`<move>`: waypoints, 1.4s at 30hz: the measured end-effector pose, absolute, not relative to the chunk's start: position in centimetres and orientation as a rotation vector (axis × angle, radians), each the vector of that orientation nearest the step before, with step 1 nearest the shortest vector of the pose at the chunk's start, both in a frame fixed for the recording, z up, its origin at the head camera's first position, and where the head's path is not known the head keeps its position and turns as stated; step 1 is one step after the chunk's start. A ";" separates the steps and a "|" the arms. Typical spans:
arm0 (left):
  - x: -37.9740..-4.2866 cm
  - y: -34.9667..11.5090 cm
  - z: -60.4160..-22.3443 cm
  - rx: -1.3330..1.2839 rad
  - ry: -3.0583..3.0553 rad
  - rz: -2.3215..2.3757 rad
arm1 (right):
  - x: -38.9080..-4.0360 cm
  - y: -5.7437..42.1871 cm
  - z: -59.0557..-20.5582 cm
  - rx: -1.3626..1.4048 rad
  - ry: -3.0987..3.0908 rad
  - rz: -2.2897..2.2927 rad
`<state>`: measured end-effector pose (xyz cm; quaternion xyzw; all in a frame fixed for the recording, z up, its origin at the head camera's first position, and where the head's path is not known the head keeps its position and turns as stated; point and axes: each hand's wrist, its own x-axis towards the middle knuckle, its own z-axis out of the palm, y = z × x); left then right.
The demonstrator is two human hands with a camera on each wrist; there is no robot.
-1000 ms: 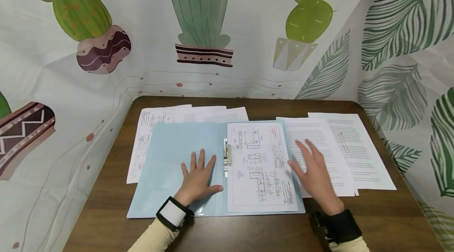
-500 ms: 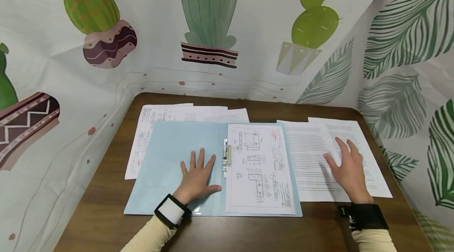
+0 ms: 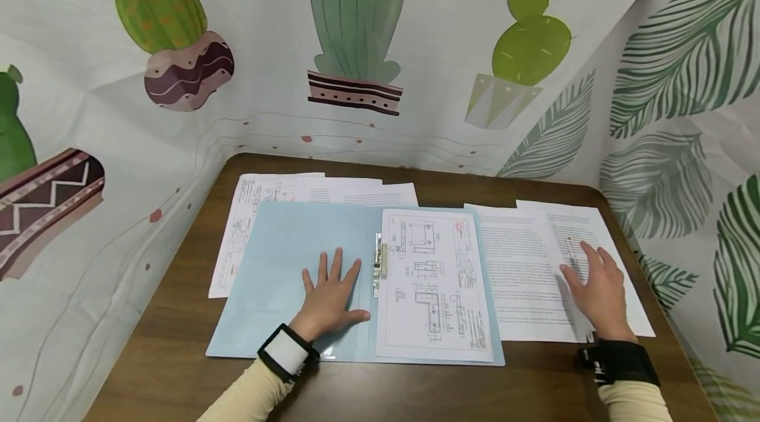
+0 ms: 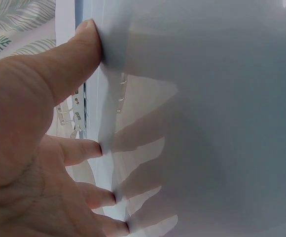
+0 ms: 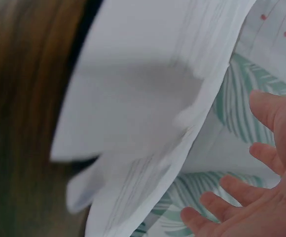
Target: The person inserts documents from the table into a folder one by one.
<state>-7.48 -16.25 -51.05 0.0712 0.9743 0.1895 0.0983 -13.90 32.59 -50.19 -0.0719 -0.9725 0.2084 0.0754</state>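
A light blue folder [image 3: 297,231] lies open on the table, with a metal clip [image 3: 380,264] along its spine. On its right side sits a sheet with a technical drawing [image 3: 436,283]. My left hand [image 3: 326,300] rests on the folder's left cover, fingers spread; in the left wrist view its fingertips touch the blue surface [image 4: 232,123]. My right hand [image 3: 601,293] is over the text sheets at the right, its fingers loosely spread and holding nothing. One printed sheet [image 3: 522,270] partly covers another [image 3: 617,283]. In the right wrist view, a paper corner [image 5: 84,187] curls up.
Several more papers [image 3: 237,237] stick out from under the folder at its left and back. The brown wooden table [image 3: 380,389] shows along the front. Behind it hangs a cloth [image 3: 439,145] printed with cacti and leaves.
My right hand has moved right, from the folder's right edge to over the outermost text sheet. The near text sheet's right edge lifted and came down again. My left hand stays in place.
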 end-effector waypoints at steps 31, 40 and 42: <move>-7.2 -16.7 -51.3 0.229 2.908 0.577 | -14.7 40.6 -50.9 -0.516 -3.190 0.522; -7.3 -16.5 -51.4 0.239 2.916 0.602 | -15.2 41.6 -50.3 -0.549 -3.263 0.524; -7.3 -16.4 -51.5 0.237 2.913 0.601 | -15.4 41.7 -50.2 -0.563 -3.273 0.513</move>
